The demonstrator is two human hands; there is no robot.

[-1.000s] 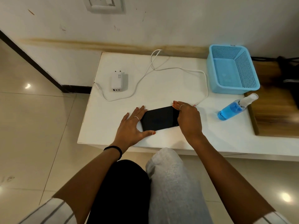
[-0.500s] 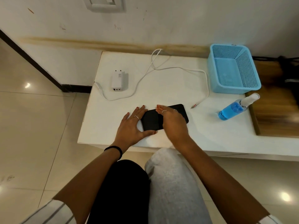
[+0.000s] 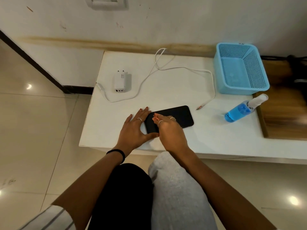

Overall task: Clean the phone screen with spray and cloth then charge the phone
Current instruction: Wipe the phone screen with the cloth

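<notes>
A black phone (image 3: 181, 117) lies screen up on the white table (image 3: 166, 90), near its front edge. My left hand (image 3: 132, 131) grips the phone's left end between thumb and fingers. My right hand (image 3: 169, 131) rests on the left half of the screen with its fingers bunched together; whether a cloth is under them is hidden. A blue spray bottle (image 3: 239, 112) lies on its side to the right. The white charger (image 3: 120, 82) lies at the back left, and the free plug (image 3: 199, 107) of its white cable (image 3: 182, 68) lies just right of the phone.
A light blue mesh basket (image 3: 259, 72) stands at the table's back right, beside a wooden board (image 3: 285, 117). A wall socket (image 3: 106, 2) is above the table. My knees sit below the table's front edge, over a tiled floor.
My right hand has slid leftward across the phone, from its right end to its left half, uncovering the right end. The left hand and phone have stayed in place.
</notes>
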